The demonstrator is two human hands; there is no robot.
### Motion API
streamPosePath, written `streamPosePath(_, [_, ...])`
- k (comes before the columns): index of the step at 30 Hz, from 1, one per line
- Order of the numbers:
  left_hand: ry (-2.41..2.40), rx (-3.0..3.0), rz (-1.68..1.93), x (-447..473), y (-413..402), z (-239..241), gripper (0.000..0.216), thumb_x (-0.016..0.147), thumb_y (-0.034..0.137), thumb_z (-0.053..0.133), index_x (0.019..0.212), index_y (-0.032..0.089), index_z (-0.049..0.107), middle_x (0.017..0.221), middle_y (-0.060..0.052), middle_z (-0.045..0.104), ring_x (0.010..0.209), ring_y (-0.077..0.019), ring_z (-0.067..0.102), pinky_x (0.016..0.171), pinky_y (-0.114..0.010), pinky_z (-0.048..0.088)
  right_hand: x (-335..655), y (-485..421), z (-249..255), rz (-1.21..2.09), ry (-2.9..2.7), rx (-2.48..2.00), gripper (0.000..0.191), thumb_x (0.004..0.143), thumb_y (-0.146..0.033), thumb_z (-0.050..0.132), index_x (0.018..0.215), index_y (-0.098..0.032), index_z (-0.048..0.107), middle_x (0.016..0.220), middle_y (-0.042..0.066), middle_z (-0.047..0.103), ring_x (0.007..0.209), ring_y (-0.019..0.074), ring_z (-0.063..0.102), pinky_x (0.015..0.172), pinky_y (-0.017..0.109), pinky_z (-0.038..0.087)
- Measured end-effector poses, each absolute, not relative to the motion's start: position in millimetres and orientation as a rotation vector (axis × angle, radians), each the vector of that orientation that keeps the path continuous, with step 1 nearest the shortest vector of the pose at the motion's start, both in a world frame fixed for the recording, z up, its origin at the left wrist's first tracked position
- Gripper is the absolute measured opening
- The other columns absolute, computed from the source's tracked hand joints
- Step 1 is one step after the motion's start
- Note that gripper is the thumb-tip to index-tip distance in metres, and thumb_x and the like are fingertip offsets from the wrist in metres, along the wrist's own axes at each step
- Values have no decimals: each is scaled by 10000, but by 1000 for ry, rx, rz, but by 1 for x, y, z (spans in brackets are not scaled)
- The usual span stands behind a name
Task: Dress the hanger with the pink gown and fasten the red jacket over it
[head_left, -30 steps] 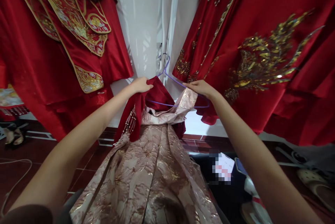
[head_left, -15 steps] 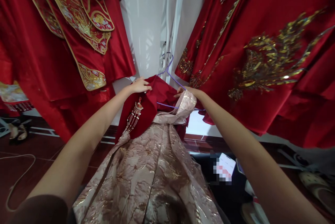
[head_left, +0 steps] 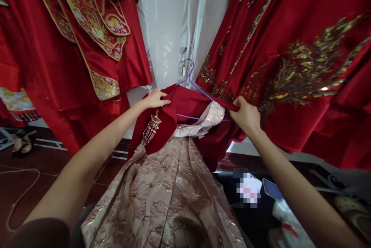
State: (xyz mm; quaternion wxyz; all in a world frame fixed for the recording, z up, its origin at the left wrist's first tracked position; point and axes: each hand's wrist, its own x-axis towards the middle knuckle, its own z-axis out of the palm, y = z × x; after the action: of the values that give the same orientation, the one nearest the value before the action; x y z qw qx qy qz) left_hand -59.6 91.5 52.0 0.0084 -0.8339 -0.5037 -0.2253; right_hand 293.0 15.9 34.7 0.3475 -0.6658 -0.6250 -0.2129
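A dark red velvet garment (head_left: 188,99) is draped around a thin purple wire hanger (head_left: 191,76). On the same hanger, a pinkish-gold brocade dress (head_left: 174,178) hangs toward me, its shoulder strap (head_left: 215,113) over the hanger's right side. My left hand (head_left: 156,98) pinches the red garment at its left shoulder, just above a beaded tassel ornament (head_left: 152,126). Farther right, my right hand (head_left: 247,114) is closed on the red garment's edge and holds it stretched out sideways.
Red embroidered garments (head_left: 116,39) hang at left, and a red skirt with gold sequins (head_left: 313,62) hangs at right. A white curtain (head_left: 162,27) is behind. Low at right are a phone (head_left: 271,188) and a white plastic bag (head_left: 290,217). A pale cable (head_left: 24,170) lies on the floor.
My right hand has moved from beside the strap out to the right, pulling the red garment's edge with it. My left hand stays at the left shoulder.
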Motion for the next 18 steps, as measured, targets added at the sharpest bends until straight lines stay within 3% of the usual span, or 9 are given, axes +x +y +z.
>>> streamPosePath(3, [-1524, -2584, -790, -60, 87, 45, 385, 767, 513, 537, 996, 240, 683, 1104, -93, 527, 1152, -323, 451, 1029, -512, 241, 281, 2, 31, -524, -1570, -1531, 179, 712, -314, 606, 856, -218, 562, 817, 53, 651, 722, 216, 597, 590, 279, 376])
streamPosePath(7, [-1469, -2537, -843, -60, 80, 38, 422, 755, 522, 562, 1047, 236, 667, 1066, -86, 501, 1114, -304, 469, 996, -484, 297, 255, 10, 28, -83, -1546, -1357, 287, 666, -443, 678, 752, -192, 569, 712, 30, 626, 676, 189, 587, 632, 285, 429])
streamPosePath(11, [-1460, -2524, -834, -60, 77, 34, 431, 744, 525, 581, 1041, 223, 659, 1028, -91, 497, 1093, -308, 469, 957, -478, 331, 211, 25, 28, 93, -1322, -1156, 372, 751, -549, 565, 741, -177, 561, 752, 30, 623, 689, 164, 568, 689, 296, 446])
streamPosePath(13, [-1442, -2510, -831, -61, 77, 34, 409, 745, 518, 583, 1014, 220, 659, 1023, -91, 498, 1081, -308, 469, 940, -478, 345, 186, 26, 26, 105, -1224, -1066, 369, 799, -545, 499, 779, -181, 552, 778, 31, 620, 702, 158, 565, 701, 293, 450])
streamPosePath(18, [-1336, -2539, -899, -69, 72, 36, 277, 752, 429, 587, 890, 195, 640, 1080, -77, 508, 1083, -263, 479, 958, -416, 374, 163, 24, 3, 392, -1505, -1006, 296, 726, -436, 613, 892, -216, 505, 751, -9, 612, 634, 135, 564, 657, 285, 466])
